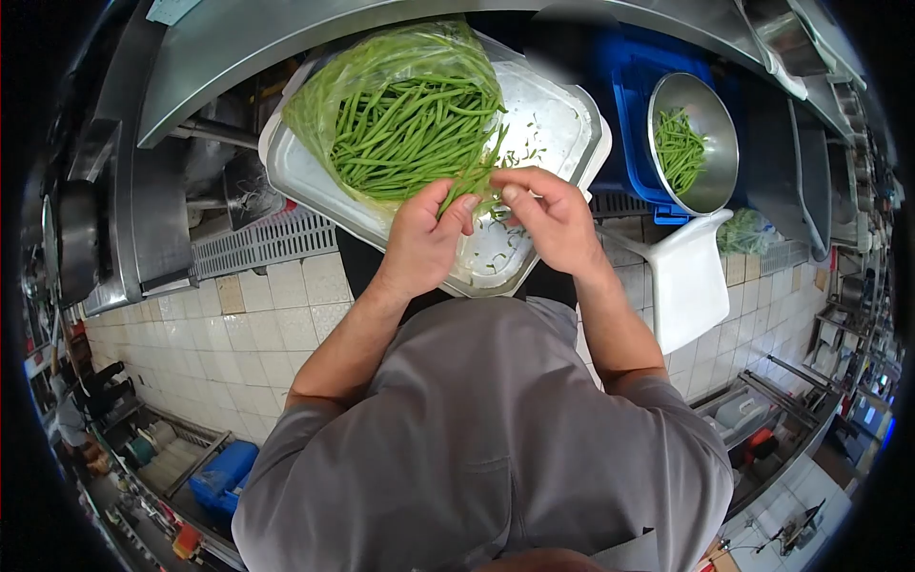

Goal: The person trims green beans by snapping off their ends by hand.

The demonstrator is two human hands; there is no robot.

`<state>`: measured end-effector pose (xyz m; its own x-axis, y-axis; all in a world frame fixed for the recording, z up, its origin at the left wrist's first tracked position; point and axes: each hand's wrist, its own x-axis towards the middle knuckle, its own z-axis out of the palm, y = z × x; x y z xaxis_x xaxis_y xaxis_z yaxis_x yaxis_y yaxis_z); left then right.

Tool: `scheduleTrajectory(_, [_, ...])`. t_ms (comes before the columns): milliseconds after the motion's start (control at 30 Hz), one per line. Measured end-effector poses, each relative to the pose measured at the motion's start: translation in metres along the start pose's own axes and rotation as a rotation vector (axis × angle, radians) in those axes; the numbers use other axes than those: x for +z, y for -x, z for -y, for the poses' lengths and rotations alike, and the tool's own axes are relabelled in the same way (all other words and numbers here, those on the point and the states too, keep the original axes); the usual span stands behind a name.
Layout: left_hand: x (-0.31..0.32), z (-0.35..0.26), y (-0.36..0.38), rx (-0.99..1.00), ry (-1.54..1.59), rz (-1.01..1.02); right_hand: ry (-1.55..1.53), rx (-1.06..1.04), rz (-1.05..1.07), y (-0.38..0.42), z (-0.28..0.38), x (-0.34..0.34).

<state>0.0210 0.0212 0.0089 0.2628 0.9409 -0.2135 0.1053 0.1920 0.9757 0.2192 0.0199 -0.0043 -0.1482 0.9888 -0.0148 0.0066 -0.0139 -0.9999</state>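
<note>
A big heap of green beans [410,133] lies in an opened clear plastic bag [319,105] on a metal tray [562,110]. My left hand [434,234] is closed around a few green beans at the bag's near right edge. Close beside it, my right hand [548,214] has thumb and forefinger pinched at the ends of those beans; the exact contact is partly hidden. Small green trimmings [496,257] are scattered over the tray around my hands.
On the right, a steel bowl [721,157] with some green beans rests on a blue bin [624,105]. A white chair [691,286] stands below it. A steel counter edge [286,48] runs along the far side. A tiled floor [257,324] extends behind me.
</note>
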Motion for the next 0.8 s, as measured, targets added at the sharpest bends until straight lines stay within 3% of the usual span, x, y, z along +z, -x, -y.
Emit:
scheduleTrajectory(133, [-0.002, -0.001, -0.001, 0.01, -0.033, 0.001, 0.563, -0.231, 0.126, 0.002, 0.016, -0.012])
scheduleTrajectory(233, [0.003, 0.001, -0.001, 0.036, -0.008, 0.028, 0.554, -0.225, 0.034, 0.001, 0.016, -0.005])
scheduleTrajectory(333, [0.004, 0.005, 0.0, 0.01, 0.043, 0.044, -0.45, 0.273, -0.022, -0.001, -0.025, 0.007])
scheduleTrajectory(433, [0.006, 0.004, 0.0, -0.021, 0.21, 0.058, -1.072, 0.5, -0.018, -0.005, -0.04, 0.016])
scheduleTrajectory(567, [-0.001, 0.006, 0.002, -0.105, 0.286, 0.084, -0.516, 0.311, -0.053, -0.007, -0.023, 0.014])
scheduleTrajectory(633, [-0.002, 0.002, 0.003, -0.02, 0.152, 0.069, -0.193, 0.176, -0.083, -0.005, -0.003, 0.011])
scheduleTrajectory(733, [-0.002, 0.003, 0.0, 0.066, 0.013, 0.086, -0.055, 0.103, 0.026, -0.006, 0.013, -0.001])
scheduleTrajectory(800, [-0.002, 0.007, -0.001, 0.09, -0.034, 0.103, -0.065, 0.171, 0.091, -0.008, 0.01, -0.008])
